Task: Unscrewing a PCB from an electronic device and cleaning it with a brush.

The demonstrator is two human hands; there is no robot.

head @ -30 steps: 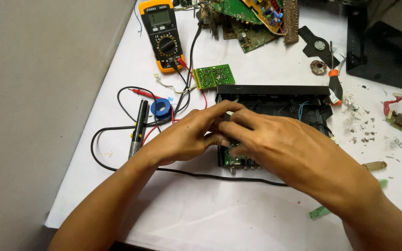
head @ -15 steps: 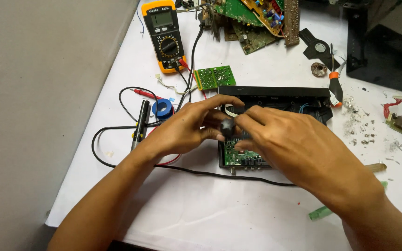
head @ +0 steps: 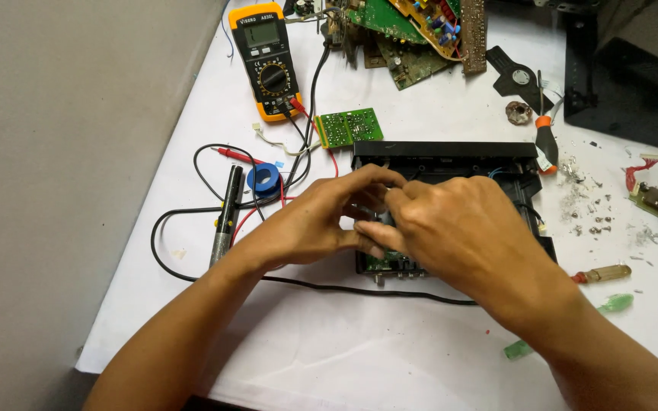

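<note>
Both my hands are over an opened black electronics box [head: 451, 152] on the white table. My left hand [head: 321, 221] curls its fingers over the box's left side, fingertips meeting those of my right hand [head: 451, 228]. The right hand covers the box's middle, thumb pressed near a green circuit board [head: 378, 262] inside. Whatever small part the fingertips pinch is hidden by the fingers. A black cable [head: 321, 288] runs under my wrists along the box's front edge.
A yellow multimeter [head: 266, 59] with red and black leads lies at the back left, next to a small green board [head: 349, 126], blue tape roll [head: 266, 180] and a black probe pen [head: 226, 215]. Loose circuit boards [head: 405, 30] at the back, screwdrivers [head: 602, 272] and screws at the right.
Both hands shifted slightly toward the box's left middle and closed tighter together; the round part seen between the fingertips half a second ago is now covered.
</note>
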